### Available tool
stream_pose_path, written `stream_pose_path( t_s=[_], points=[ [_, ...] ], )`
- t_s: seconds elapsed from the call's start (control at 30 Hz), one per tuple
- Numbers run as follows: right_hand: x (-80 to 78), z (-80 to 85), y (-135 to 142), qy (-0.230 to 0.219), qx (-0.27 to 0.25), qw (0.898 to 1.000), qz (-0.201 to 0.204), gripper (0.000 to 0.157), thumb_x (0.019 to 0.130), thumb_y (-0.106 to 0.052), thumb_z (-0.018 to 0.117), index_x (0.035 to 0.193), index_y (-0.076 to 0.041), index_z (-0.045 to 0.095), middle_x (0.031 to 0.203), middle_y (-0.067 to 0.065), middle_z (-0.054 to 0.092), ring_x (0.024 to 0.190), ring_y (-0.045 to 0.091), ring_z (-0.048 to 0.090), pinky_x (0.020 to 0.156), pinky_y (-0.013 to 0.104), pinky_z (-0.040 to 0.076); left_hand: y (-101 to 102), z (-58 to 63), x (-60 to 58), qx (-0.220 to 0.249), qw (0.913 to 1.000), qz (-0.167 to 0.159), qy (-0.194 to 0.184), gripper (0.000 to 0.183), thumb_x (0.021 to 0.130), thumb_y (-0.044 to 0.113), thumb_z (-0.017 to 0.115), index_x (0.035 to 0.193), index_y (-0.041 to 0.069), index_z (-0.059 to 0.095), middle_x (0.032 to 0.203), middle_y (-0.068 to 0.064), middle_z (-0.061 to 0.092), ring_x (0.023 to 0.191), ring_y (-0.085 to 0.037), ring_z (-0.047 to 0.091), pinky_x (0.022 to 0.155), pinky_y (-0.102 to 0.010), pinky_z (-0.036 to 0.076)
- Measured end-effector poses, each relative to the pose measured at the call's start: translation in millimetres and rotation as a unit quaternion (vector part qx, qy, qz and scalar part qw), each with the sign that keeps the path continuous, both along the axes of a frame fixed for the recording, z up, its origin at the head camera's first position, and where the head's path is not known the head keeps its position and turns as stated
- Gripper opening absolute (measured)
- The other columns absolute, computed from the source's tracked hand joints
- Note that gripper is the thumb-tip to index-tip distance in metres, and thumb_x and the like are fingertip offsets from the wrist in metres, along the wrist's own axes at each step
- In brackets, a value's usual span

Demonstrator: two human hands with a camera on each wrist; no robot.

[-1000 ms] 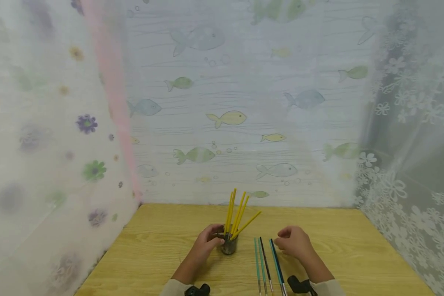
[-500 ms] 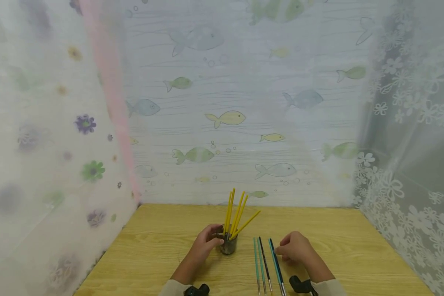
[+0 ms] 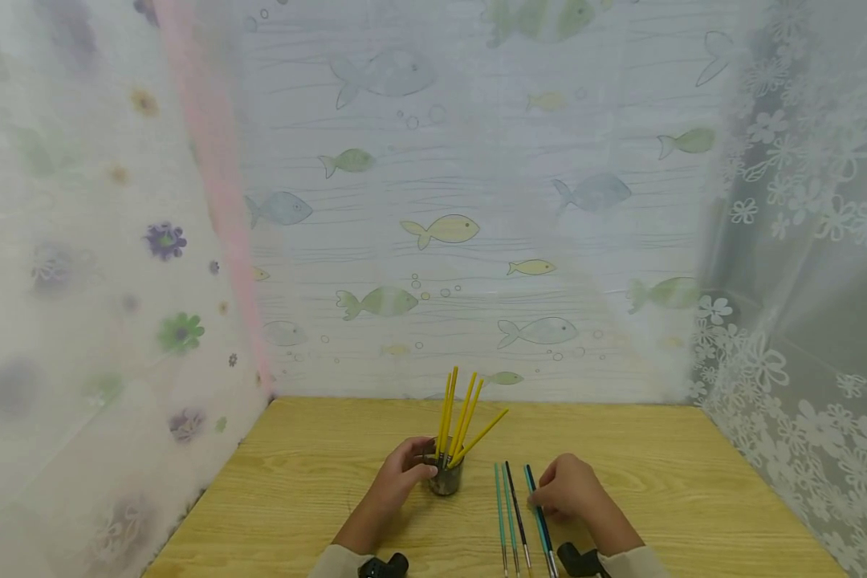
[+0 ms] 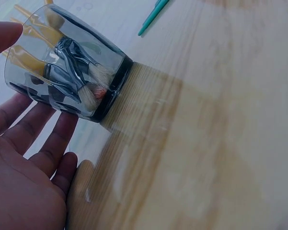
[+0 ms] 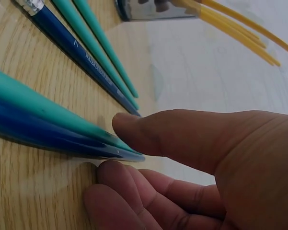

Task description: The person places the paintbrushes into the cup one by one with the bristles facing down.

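Cloth (image 3: 101, 321) with purple and green flowers hung along the left edge of the counter (image 3: 332, 433), and a pink strip (image 3: 213, 193) ran down beside it. Another sheet (image 3: 441, 265), printed with fish, hung behind the back edge. On the counter, coming in from a pale sleeve (image 3: 341, 561) with a black wrist camera (image 3: 385, 567), the left hand (image 3: 403, 474) held a smoky see-through cup (image 3: 445, 483), its fingers and thumb curved around the side. The cup stood upright, slightly left of midway between the side edges and well in from the back edge. Five yellow brushes (image 3: 464, 417) leaned in it, bristles down, one tilted far toward the right edge. Next lay two green brushes (image 3: 501, 514), then a dark blue brush (image 5: 72, 48), all pointing their metal ends toward the near side. Past a gap, a third green brush (image 5: 33, 103) and a thicker blue brush (image 5: 38, 127) lay side by side. The right hand (image 3: 569, 486) was bent over their handle ends; whether its fingers pinched them, one could not tell. White-flowered lace (image 3: 787, 385) hung along the right edge.
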State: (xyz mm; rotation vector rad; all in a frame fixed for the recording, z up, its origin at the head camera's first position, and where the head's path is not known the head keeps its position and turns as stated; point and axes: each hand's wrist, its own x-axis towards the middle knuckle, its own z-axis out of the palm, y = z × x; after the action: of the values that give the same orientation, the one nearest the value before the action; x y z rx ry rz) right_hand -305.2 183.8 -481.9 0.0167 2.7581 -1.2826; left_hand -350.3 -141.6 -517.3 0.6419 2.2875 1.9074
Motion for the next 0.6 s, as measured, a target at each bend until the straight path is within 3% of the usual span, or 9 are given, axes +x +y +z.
stream_pose_path(
  t_s=[0.07, 0.23, 0.6],
  points=[
    [0.7, 0.4, -1.3, 0.003, 0.008, 1.0, -0.002, 0.017, 0.076, -0.008, 0.089, 0.076, -0.004, 0.072, 0.067, 0.007, 0.067, 0.056, 0.017, 0.066, 0.053, 0.032, 0.057, 0.0, -0.1, 0.1, 0.0, 1.0, 0.0, 0.004, 0.054, 0.104, 0.019, 0.062, 0.152, 0.002, 0.044, 0.151, -0.021, 0.051, 0.139, -0.039, 0.049, 0.109, -0.046, 0.048],
    [1.3, 1.6, -2.4, 0.004, 0.009, 1.0, 0.005, 0.019, 0.077, -0.003, 0.088, 0.088, 0.001, 0.074, 0.075, 0.008, 0.069, 0.06, 0.018, 0.068, 0.056, 0.034, 0.059, 0.2, 0.3, 0.0, 0.003, 1.0, -0.002, 0.003, 0.055, 0.104, 0.019, 0.061, 0.152, 0.0, 0.043, 0.152, -0.022, 0.05, 0.14, -0.04, 0.049, 0.11, -0.048, 0.048],
    [0.7, 0.6, -1.4, -0.002, 0.004, 1.0, 0.013, 0.022, 0.078, 0.001, 0.086, 0.095, 0.004, 0.073, 0.084, 0.01, 0.07, 0.064, 0.019, 0.07, 0.059, 0.034, 0.061, 0.6, 2.5, 2.0, 0.01, 0.9999, -0.003, -0.009, 0.057, 0.104, 0.019, 0.062, 0.153, -0.002, 0.042, 0.152, -0.022, 0.05, 0.14, -0.04, 0.049, 0.107, -0.042, 0.05]
  ],
)
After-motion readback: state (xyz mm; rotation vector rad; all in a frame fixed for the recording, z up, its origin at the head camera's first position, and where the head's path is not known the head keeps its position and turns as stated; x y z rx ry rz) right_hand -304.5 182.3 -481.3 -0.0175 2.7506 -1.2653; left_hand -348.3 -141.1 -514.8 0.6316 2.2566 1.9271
